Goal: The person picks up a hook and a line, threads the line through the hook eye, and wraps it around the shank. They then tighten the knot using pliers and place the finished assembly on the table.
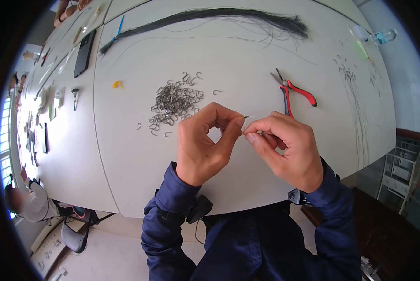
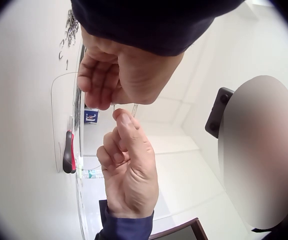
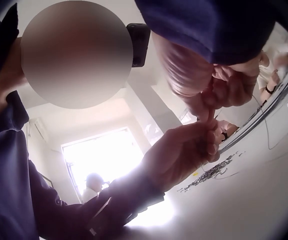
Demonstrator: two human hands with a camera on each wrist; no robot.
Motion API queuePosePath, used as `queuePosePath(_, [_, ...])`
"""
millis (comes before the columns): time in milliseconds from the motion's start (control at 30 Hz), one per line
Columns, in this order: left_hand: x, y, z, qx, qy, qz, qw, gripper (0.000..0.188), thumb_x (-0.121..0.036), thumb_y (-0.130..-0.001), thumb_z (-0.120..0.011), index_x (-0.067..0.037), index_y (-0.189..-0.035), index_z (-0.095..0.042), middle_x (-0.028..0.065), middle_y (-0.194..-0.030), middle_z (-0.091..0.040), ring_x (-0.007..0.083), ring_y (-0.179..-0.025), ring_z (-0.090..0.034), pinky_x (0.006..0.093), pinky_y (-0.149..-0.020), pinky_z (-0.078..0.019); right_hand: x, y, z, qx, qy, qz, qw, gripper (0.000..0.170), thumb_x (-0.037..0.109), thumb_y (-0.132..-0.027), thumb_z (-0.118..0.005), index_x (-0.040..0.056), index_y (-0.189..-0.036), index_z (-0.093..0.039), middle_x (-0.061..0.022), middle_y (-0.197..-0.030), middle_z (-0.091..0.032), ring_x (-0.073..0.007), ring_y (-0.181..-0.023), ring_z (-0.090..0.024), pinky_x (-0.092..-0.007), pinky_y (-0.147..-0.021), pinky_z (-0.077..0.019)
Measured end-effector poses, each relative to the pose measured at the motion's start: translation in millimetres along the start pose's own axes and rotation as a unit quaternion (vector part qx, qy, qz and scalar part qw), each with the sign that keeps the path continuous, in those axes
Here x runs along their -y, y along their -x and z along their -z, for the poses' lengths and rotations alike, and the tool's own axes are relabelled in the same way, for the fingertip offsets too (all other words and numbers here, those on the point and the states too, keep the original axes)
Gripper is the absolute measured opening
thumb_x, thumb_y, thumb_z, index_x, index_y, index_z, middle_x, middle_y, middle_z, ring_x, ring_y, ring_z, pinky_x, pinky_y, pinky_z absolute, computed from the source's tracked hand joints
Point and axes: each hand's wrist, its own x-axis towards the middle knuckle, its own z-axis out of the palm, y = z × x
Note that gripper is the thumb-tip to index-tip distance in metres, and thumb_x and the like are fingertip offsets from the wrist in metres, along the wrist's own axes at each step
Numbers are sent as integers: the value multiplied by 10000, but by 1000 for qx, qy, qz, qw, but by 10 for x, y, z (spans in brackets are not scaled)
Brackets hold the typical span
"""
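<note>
Over the white table, my left hand [image 1: 204, 143] pinches a small fish hook [image 1: 247, 116] between thumb and forefinger; its thin dark shank sticks out past the fingertips, and the rest is hidden. Close against it, my right hand [image 1: 285, 147] pinches a fine line at the hook, with thumb and forefinger together and the other fingers curled. In the left wrist view the thin line [image 2: 52, 100] loops out over the table. A heap of loose fish hooks [image 1: 174, 100] lies just beyond my left hand.
Red-handled pliers [image 1: 308, 95] lie beyond my right hand. A long bundle of dark line [image 1: 210, 12] stretches across the back. At right are hooks with lines attached [image 1: 348, 74] and a plastic bottle [image 1: 383, 36]. A yellow scrap [image 1: 118, 85] and black phone [image 1: 84, 54] lie left.
</note>
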Motion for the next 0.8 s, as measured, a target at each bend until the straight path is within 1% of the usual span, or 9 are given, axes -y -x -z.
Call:
queuePosePath(133, [-49, -13, 15, 40, -120, -79, 989, 47, -4, -856, -715, 1, -875, -673, 87, -749, -696, 149, -646, -631, 275, -624, -507, -1, -66, 27, -17, -21, 5, 1000, 32, 36, -910, -688, 18, -932, -674, -45, -728, -591, -105, -562, -490, -269, -521, -390])
queuePosePath(267, [-23, 3, 3, 70, -101, -83, 989, 55, 6, -846, -717, -8, -882, -677, 93, -764, -697, 167, -647, -631, 281, -621, -506, -107, -193, 96, -24, -94, -75, 992, 82, 96, -939, -680, 14, -926, -678, 5, -652, -538, -43, -556, -427, -235, -514, -340])
queuePosePath(300, [-42, 2, 14, 79, -97, -85, 989, 57, 9, -846, -716, -6, -883, -677, 89, -766, -699, 162, -650, -633, 279, -625, -508, -179, -217, 102, -21, -83, -71, 994, 129, 139, -949, -683, 12, -927, -681, 36, -614, -492, -20, -559, -392, -223, -514, -322])
queuePosePath(400, [-43, 17, 8, 77, -56, -75, 993, 53, 17, -851, -713, 1, -883, -674, 80, -763, -704, 144, -659, -638, 271, -638, -513, -310, -232, 67, -10, -124, -91, 988, 136, 143, -946, -679, 9, -921, -678, 36, -609, -481, -23, -556, -386, -226, -512, -318])
queuePosePath(500, [-47, 25, 16, 52, -22, -50, 997, 45, 22, -860, -707, 9, -885, -672, 75, -752, -701, 127, -668, -640, 262, -650, -516, -287, -163, 67, 10, -119, -150, 981, 108, 122, -925, -684, 15, -913, -677, 33, -600, -463, -30, -553, -391, -228, -511, -318])
queuePosePath(600, [-34, 21, 9, 20, -4, -40, 999, 36, 16, -870, -705, 10, -886, -673, 73, -736, -692, 122, -669, -638, 259, -652, -514, -190, -59, 16, 14, -69, -138, 988, 54, 70, -880, -698, 22, -890, -674, 12, -608, -473, -53, -549, -410, -237, -510, -332])
queuePosePath(633, [-25, 17, 1, 9, 1, -40, 999, 34, 12, -874, -705, 9, -885, -673, 73, -731, -689, 122, -668, -638, 260, -651, -513, -149, -28, -4, 5, -25, -63, 998, 66, 27, -854, -708, 36, -895, -657, -19, -661, -526, -102, -540, -457, -269, -510, -381])
queuePosePath(733, [-7, 6, 2, 12, -48, -62, 997, 45, 12, -864, -711, 7, -891, -675, 66, -729, -685, 125, -667, -638, 263, -647, -513, 1, 4, 19, -2, 56, 43, 998, 92, 0, -861, -694, 39, -915, -631, -43, -738, -584, -150, -543, -511, -308, -523, -430])
queuePosePath(800, [-57, 6, 17, 40, -89, -73, 993, 48, 11, -860, -713, 7, -892, -678, 66, -734, -688, 126, -667, -638, 264, -646, -513, 44, -39, 70, -3, 58, 53, 997, 85, -1, -885, -673, 30, -935, -613, -61, -790, -619, -173, -561, -561, -324, -535, -457])
